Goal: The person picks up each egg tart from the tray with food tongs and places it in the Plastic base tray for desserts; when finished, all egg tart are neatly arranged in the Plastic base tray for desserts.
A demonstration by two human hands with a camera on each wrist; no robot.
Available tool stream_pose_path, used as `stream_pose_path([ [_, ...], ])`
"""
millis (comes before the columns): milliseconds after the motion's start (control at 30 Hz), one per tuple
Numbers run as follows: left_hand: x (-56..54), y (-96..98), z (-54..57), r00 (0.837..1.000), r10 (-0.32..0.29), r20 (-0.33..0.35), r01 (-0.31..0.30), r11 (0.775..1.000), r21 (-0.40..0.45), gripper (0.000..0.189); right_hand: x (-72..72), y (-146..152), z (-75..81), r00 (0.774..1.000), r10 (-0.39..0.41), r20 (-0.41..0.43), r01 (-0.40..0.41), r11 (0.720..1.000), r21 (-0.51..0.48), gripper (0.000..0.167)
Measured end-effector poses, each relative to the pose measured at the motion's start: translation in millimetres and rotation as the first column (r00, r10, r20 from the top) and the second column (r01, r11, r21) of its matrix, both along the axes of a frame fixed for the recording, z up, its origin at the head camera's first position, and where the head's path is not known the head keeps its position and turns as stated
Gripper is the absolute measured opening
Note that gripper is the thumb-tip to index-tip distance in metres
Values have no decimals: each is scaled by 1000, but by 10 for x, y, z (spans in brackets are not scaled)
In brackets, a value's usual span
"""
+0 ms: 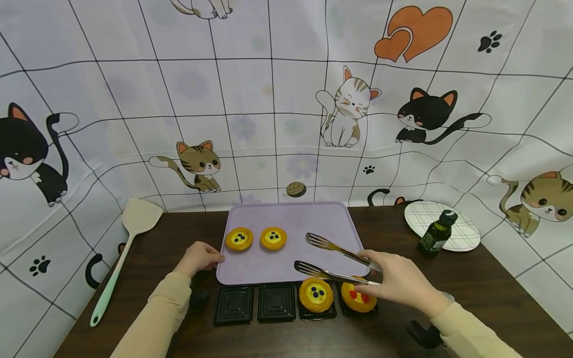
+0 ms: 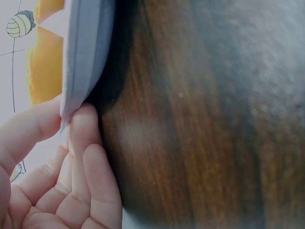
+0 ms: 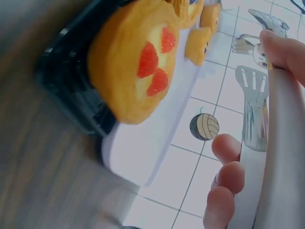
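My left hand pinches the left rim of a lavender tray, thumb above and fingers beneath in the left wrist view. Two egg tarts with blueberries, one at the left and another beside it, lie on the tray. In my right hand are metal tongs, their slotted ends spread apart with nothing between them, over the tray's right part. Below them a blueberry tart and a tart with red fruit pieces each sit on a small black square dish.
Two more black dishes, one at the left and one beside it, line the tray's front. A spatula leans at the left. At the back right, a dark green bottle stands by a white plate. A cat-print sheet hangs behind.
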State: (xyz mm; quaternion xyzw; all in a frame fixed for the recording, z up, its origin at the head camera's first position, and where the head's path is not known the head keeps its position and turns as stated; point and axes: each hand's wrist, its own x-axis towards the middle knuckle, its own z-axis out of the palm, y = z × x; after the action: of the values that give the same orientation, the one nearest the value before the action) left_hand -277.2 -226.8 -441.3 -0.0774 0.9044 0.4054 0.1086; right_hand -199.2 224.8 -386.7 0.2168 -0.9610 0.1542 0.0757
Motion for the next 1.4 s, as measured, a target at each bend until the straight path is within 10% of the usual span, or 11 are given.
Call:
stream_pose_path([
  [833,-23,54,-4,1000,6,3,-6,1000,-4,22,-873,-618,-161,989,16,149,-26,997,67,71],
  [1400,-25,6,-11,1000,19,-9,-19,1000,-15,21,-990,-850,-188,982,36,183,-46,998,50,66],
])
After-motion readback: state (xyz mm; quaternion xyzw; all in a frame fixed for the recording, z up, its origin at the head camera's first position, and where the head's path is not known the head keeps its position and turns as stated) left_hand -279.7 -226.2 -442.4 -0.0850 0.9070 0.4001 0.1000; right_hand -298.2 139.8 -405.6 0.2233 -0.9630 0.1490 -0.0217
